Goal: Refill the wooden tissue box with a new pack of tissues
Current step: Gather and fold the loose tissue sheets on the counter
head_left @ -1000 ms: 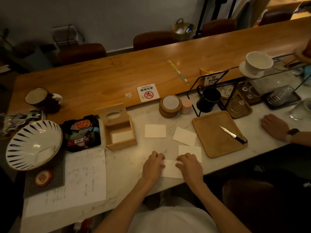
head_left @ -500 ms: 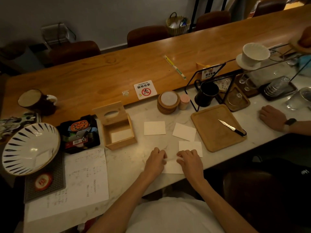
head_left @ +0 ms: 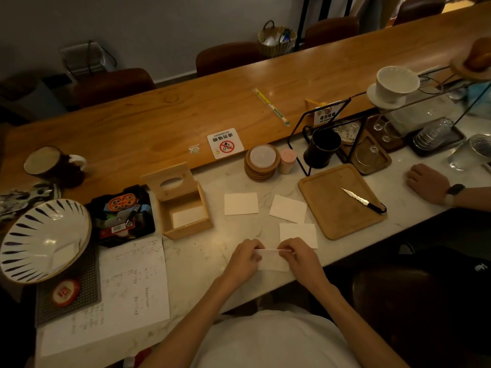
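Observation:
The wooden tissue box (head_left: pixel 186 224) stands open on the marble counter, its lid (head_left: pixel 170 181) with an oval slot tipped up behind it. One white tissue lies flat inside. My left hand (head_left: pixel 244 261) and my right hand (head_left: pixel 300 257) pinch the two top corners of a white tissue (head_left: pixel 272 261) and hold its far edge lifted near the counter's front edge. Three more folded white tissues lie flat: one (head_left: pixel 241 203) right of the box, one (head_left: pixel 288 209) beside it, one (head_left: pixel 299 233) just beyond my right hand.
A wooden tray (head_left: pixel 332 211) with a knife (head_left: pixel 362 200) lies to the right. Another person's hand (head_left: pixel 427 183) rests beyond it. A stack of coasters (head_left: pixel 261 163), a black mug (head_left: pixel 321 148), a striped bowl (head_left: pixel 43 240), a black tray of packets (head_left: pixel 122 216) and a sheet of paper (head_left: pixel 127 288) surround the work area.
Both hands have gone from pressing the tissue flat on the counter to pinching its far corners and lifting that edge. The camera has shifted slightly.

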### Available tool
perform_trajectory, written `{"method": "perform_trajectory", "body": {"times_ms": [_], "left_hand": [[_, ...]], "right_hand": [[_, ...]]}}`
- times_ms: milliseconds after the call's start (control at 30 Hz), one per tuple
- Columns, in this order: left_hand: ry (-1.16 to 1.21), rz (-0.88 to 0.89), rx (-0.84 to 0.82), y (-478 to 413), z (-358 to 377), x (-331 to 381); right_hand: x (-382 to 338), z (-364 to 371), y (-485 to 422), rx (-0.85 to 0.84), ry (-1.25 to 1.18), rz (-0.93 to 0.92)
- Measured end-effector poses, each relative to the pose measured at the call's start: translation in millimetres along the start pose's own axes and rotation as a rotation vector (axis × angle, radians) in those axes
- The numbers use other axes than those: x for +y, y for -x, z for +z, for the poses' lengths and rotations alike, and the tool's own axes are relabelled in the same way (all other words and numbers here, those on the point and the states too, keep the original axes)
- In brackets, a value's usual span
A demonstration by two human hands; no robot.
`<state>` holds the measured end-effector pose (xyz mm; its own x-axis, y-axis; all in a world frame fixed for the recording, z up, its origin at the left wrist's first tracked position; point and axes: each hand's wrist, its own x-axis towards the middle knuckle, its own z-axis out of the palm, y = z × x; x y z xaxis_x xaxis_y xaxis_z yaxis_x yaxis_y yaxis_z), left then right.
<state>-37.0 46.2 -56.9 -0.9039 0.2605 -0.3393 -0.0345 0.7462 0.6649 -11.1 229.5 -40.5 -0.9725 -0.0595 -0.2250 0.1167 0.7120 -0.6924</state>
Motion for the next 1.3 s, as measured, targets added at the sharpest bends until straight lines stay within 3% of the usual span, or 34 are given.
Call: {"method": "perform_trajectory", "body": {"times_ms": [100,267,600,900,1000,1133,1300], "left_hand": [[0.08,-0.013,0.004,-13.6,-1.0,21.5],[0.11,-0.053,0.002,-52.2,7.0,70.0],[-0.146,-0.022,0.065,-61.5,33.6,73.4],[-0.251,0.048,0.153,-67.6,36.7,69.3],[-0.249,0.062,0.118,-66.3,28.9,71.9],[0.01,0.045,0.044,-84.8,-8.4,77.3],[-0.04,-0.095,-0.117,-146.8,-35.8,79.3]], "right_hand": [[10.1,-18.8,-7.6,0.071,-0.085,0.031],[36.1,-49.8,-37.8,0.082,-0.01,0.11],[47.2,-44.2,-49.1,0.102,0.269,0.065],[42.0,-44.8,-53.5,0.073,0.28,0.116],[39.9,-48.3,-59.0,0.043,0.293,0.125],[31.3,-69.3,-75.5,0.075,0.111,0.168],[16.8,-76.6,-114.3,-0.04,0.105,0.246]]}}
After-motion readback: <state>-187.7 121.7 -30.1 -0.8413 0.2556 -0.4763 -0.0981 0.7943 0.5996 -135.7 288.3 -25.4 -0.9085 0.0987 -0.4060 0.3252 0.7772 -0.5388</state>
